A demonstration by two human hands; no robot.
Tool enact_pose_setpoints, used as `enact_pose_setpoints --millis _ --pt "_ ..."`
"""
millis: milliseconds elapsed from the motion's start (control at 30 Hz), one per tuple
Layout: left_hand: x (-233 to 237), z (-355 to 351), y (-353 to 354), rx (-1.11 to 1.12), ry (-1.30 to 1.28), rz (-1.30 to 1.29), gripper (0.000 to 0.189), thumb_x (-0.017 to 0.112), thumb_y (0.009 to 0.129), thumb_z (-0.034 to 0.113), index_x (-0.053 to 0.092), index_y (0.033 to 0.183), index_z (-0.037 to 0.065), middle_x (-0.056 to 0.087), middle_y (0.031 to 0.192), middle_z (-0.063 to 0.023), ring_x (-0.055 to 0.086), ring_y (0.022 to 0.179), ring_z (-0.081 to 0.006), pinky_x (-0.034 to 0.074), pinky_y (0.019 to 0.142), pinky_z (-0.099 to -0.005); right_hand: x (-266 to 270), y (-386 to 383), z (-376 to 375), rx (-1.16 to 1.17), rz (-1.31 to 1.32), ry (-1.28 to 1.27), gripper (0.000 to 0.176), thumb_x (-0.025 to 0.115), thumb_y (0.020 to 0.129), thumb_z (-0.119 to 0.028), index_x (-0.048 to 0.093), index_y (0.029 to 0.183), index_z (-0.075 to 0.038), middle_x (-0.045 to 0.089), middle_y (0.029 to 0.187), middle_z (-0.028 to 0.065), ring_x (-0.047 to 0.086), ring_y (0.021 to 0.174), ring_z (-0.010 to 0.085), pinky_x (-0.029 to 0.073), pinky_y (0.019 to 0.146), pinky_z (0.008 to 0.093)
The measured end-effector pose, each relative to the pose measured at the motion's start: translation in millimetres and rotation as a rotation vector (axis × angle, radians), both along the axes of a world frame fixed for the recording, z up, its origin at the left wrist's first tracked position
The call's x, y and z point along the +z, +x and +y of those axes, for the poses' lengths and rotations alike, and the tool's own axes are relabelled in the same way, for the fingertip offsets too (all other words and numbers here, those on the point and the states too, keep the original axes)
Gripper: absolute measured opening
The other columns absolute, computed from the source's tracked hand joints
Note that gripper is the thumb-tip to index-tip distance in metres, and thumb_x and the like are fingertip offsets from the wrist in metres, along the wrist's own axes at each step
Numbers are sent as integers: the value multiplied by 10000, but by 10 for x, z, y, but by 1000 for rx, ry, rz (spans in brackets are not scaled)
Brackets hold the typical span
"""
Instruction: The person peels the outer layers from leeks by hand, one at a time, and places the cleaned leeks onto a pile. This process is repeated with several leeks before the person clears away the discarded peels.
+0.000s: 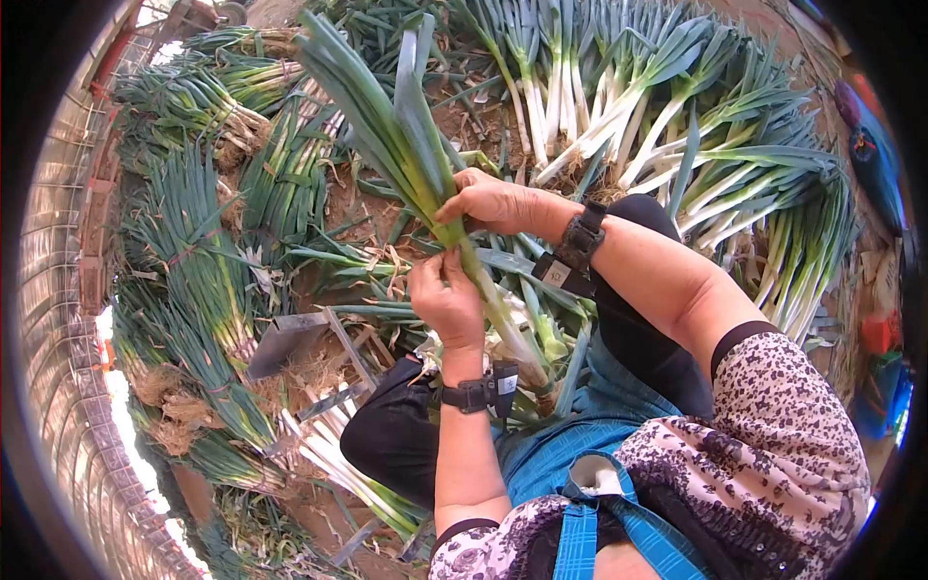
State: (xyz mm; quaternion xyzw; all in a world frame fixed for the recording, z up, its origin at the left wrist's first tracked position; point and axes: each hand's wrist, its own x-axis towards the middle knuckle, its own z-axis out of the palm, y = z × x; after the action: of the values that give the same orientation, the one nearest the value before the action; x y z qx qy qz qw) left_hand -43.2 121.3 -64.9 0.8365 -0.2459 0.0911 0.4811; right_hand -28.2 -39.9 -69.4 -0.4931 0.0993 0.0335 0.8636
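One thick leek (387,135) runs slantwise between my hands, its broad green leaves fanning up and away from me. Its pale stalk (503,314) reaches down to the roots above my lap. My right hand (491,203) is closed on the leek from the right, where the leaves join the stalk. Just below, my left hand (448,295) pinches the same part with thumb and fingers. Peeled-looking leaf scraps (546,333) lie under the stalk, on and around my blue apron (570,416).
Leeks with white stalks (580,97) fan out at the upper right. Tied bundles of green-leaved leeks (188,237) fill the left side, near a wire-mesh wall (58,290). A grey metal plate (280,343) and bars stand left of my knee. More white stalks (333,449) lie beside my leg.
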Motion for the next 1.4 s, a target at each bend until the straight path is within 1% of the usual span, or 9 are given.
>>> enact_pose_setpoints --millis 100,333,533,600,767,833,1133,1200,1400 --pt "37 9 -6 -169 462 -560 141 615 807 120 524 752 27 507 777 -131 492 790 -339 369 743 -451 -148 165 62 -41 -19 -145 260 659 812 -81 625 1046 26 642 899 70 601 820 137 489 732 287" --pt "-176 499 -360 -501 734 -529 115 602 758 100 500 748 49 493 726 -129 488 744 -313 356 722 -451 -3 222 23 -233 6 -425 273 713 793 -137 665 1004 30 656 859 71 594 757 129 489 712 299" --pt "-451 1056 -553 -309 504 5 314 657 740 72 600 1037 -12 596 880 -165 585 811 -328 478 731 -398 30 268 -268 -333 -38 -321 342 760 751 -170 660 995 47 657 834 92 613 725 158 510 663 313" --pt "-143 809 -178 -194 310 157 389 678 788 107 579 1134 -41 646 954 -161 613 826 -210 490 736 -319 78 205 -153 -298 -52 -129 333 751 756 -132 643 1013 49 653 868 100 626 753 186 518 681 339" --pt "58 188 159 -346 -94 555 300 623 875 152 595 1087 -60 668 950 -116 637 796 -197 509 720 -300 191 135 -87 -215 -84 193 301 672 839 -123 593 1088 28 629 957 113 627 843 217 526 759 385" --pt "41 140 246 -284 -443 1096 253 630 872 159 622 1012 -52 671 936 -122 656 814 -203 536 735 -313 207 115 -89 -237 -61 263 303 657 856 -152 586 1092 25 628 949 111 624 836 216 524 732 379" --pt "108 2 362 -450 -178 1004 213 644 855 115 634 924 -86 675 864 -133 674 762 -193 559 728 -300 148 112 -194 -60 -12 518 386 605 888 -325 535 1100 -10 593 832 129 566 692 209 485 608 325" --pt "102 -8 301 -394 -173 899 166 669 822 87 669 799 -77 654 724 -48 570 627 -71 474 581 -224 133 102 -178 -51 -6 516 382 596 892 -330 534 1096 -13 591 826 127 563 685 207 482 606 323" --pt "-40 59 72 -297 -83 727 152 641 815 62 650 797 -88 656 751 -77 617 648 -120 533 660 -261 80 1 -92 18 32 496 406 571 899 -362 531 1099 -11 596 814 129 570 662 214 485 610 324"
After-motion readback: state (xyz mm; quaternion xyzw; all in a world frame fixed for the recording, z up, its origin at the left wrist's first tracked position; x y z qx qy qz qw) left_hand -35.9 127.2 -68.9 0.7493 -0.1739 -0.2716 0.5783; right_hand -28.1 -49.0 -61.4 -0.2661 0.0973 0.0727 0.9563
